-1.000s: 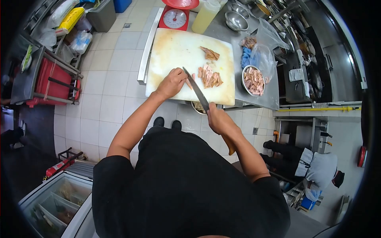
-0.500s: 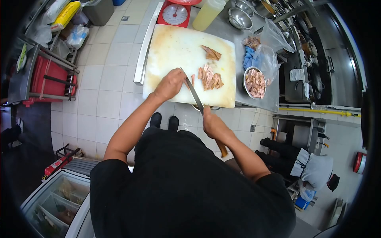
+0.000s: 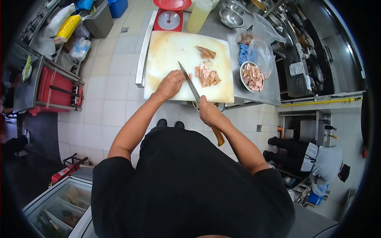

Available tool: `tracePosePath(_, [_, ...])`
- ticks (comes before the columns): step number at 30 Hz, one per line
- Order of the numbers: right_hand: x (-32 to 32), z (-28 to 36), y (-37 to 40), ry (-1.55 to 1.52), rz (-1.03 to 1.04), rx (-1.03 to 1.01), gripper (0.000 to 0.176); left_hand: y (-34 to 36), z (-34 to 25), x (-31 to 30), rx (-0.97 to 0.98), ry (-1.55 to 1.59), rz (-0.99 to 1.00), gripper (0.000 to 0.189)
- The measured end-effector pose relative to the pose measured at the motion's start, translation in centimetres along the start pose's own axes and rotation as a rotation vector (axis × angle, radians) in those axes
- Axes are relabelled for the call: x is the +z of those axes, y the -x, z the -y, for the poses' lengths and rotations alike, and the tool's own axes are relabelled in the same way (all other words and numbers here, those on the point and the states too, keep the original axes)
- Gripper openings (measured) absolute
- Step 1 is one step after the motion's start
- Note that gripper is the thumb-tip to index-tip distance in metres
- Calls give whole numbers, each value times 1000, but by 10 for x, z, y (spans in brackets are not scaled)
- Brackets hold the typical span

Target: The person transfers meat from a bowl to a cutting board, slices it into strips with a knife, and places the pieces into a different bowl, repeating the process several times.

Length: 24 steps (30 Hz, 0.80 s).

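My right hand (image 3: 210, 110) grips a long knife (image 3: 190, 84), its blade slanting up-left over the white cutting board (image 3: 164, 45). Beside the blade, my left hand (image 3: 170, 84) is closed with its fingertips bent; a bit of meat shows between it and the blade, and what the fingers press on is largely hidden. Sliced meat (image 3: 207, 75) lies in a row to the right of the knife, with a larger uncut piece (image 3: 206, 52) above it. A bowl (image 3: 253, 77) heaped with cut meat stands right of the board.
A red scale (image 3: 168, 20) and a bottle of yellowish liquid (image 3: 199, 16) stand behind the board. Metal bowls (image 3: 231, 18) and plastic bags (image 3: 260, 53) sit on the steel counter at the right. Another person (image 3: 325, 160) bends over at the lower right.
The view has shifted slightly. The small strip of meat beside the blade is now mostly covered by my left hand, which remains near the knife. My right hand still holds the knife.
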State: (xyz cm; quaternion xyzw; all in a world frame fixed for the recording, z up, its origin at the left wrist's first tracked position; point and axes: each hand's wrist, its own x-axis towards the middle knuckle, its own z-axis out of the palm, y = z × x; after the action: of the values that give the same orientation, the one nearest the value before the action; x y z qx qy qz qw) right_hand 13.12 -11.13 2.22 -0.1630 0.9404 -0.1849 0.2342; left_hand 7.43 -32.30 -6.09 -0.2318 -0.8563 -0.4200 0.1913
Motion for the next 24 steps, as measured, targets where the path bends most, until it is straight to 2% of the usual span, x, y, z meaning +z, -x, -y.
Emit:
tracePosePath(1, [-8,2,1,-22,77,58,16,-1,-4,-4,9,-6,3,12])
tracePosePath(3, [-33,17,14,-97,211,172,19,0,-15,-11,-343,213,-80,12])
tracePosePath(7, [-43,21,32,-37,268,165,21,-5,-8,-9,-310,171,-68,11])
tracePosePath(9, [-37,16,30,-10,256,122,21,-6,-5,-8,-118,33,58,10])
tracePosePath(10, [-38,19,30,14,236,78,21,-4,-5,-7,-125,36,61,10])
tracePosePath(11, [-42,23,31,-25,296,177,22,-4,-5,-8,-125,34,54,9])
tracePosePath(15, [-25,16,29,-23,284,146,21,-3,-2,-6,-107,25,46,9])
tracePosePath(17, [13,-4,22,25,79,-3,20,-7,1,-6,-112,28,39,9])
tracePosePath(18, [11,-3,22,28,86,-5,20,-6,3,-5,-113,25,32,9])
tracePosePath(20, [8,2,20,28,94,53,20,-4,3,-4,-112,19,34,8])
tracePosePath(22, [-9,10,22,40,74,14,18,-4,1,-4,-95,9,35,8])
tracePosePath(24, [-52,42,34,-14,304,244,16,-3,-1,-4,-52,-17,40,8])
